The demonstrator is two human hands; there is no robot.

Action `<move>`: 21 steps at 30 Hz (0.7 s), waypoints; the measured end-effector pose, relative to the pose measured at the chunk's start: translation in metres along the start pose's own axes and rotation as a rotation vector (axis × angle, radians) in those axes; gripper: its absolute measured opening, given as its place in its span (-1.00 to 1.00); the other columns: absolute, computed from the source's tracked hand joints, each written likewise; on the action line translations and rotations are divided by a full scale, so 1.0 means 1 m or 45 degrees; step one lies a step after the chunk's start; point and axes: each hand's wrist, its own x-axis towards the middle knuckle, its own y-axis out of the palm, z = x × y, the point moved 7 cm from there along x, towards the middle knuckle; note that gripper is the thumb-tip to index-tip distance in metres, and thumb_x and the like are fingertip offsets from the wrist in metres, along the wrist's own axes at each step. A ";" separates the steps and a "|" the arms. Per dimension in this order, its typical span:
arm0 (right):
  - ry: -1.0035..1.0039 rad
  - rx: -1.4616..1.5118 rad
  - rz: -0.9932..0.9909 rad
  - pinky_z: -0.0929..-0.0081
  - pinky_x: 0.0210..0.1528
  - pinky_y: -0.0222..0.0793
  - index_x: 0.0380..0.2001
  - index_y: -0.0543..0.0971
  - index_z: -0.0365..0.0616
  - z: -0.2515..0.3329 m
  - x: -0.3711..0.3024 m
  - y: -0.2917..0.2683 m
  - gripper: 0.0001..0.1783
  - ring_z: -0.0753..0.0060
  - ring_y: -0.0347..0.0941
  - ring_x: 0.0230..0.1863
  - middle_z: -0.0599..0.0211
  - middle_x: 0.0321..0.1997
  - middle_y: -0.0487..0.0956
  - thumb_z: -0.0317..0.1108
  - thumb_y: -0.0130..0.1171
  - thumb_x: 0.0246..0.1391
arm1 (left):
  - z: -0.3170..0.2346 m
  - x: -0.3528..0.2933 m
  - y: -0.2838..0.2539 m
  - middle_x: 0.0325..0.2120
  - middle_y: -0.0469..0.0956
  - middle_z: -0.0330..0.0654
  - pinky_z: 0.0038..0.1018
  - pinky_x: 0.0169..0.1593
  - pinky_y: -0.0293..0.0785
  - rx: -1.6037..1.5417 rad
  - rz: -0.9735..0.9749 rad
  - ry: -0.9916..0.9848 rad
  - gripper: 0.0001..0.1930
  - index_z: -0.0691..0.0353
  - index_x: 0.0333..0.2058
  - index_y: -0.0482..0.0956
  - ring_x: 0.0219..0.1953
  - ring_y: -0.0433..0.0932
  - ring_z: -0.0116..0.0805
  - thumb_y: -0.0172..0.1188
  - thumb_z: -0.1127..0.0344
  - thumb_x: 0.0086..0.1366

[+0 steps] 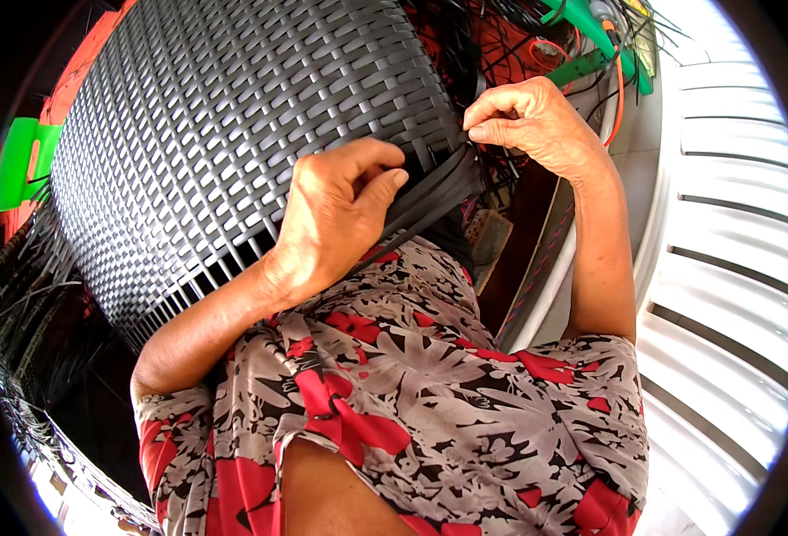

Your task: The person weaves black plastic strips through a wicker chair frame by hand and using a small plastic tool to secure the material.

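A large woven panel [251, 98] of shiny dark grey plastic strips spreads across the upper left in front of me. My left hand [336, 210] is closed over its near edge, thumb against the curled fingers; whatever lies between them is hidden. At the panel's right corner, my right hand [537, 125] pinches thumb and forefinger together on what looks like the end of a dark strip. Several loose flat strips [443, 188] run from that corner down between my hands toward my lap. Along the near edge, bare strips [224, 263] stand out with gaps between them.
A white slatted bench [725, 268] stands close on my right, beside a white rail [546, 290]. Green plastic parts [582, 67] and an orange cord [620, 89] lie at the upper right. Another green piece [28, 165] is far left, above tangled strips [37, 295].
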 end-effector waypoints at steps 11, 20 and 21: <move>-0.006 0.018 0.125 0.64 -0.32 0.36 -0.42 0.64 -0.28 -0.001 0.010 0.001 -0.88 0.71 0.43 -0.42 0.49 -0.51 0.57 -0.45 0.32 -0.03 | 0.003 -0.028 0.037 -0.21 0.56 -0.05 -0.60 -0.30 0.47 -1.375 0.518 -0.633 -0.18 0.31 0.37 -0.20 -0.31 0.55 -0.46 0.15 0.40 0.30; -0.044 -0.141 -0.021 0.61 -0.34 0.31 -0.49 0.56 -0.32 0.019 0.000 0.006 -0.87 0.67 0.38 -0.46 0.47 -0.56 0.51 -0.46 0.28 -0.02 | 0.006 -0.027 0.062 -0.24 0.45 0.04 -0.40 -0.44 0.49 -2.043 0.557 -0.578 -0.16 -0.21 0.28 0.05 -0.46 0.55 -0.17 0.25 0.53 0.09; -0.066 -0.162 -0.052 0.61 -0.34 0.31 -0.50 0.55 -0.33 0.021 -0.002 0.005 -0.87 0.67 0.38 -0.46 0.47 -0.56 0.51 -0.46 0.27 -0.02 | 0.006 -0.026 0.062 -0.22 0.45 0.04 -0.41 -0.44 0.49 -2.039 0.580 -0.564 -0.16 -0.19 0.27 0.06 -0.47 0.55 -0.17 0.26 0.52 0.08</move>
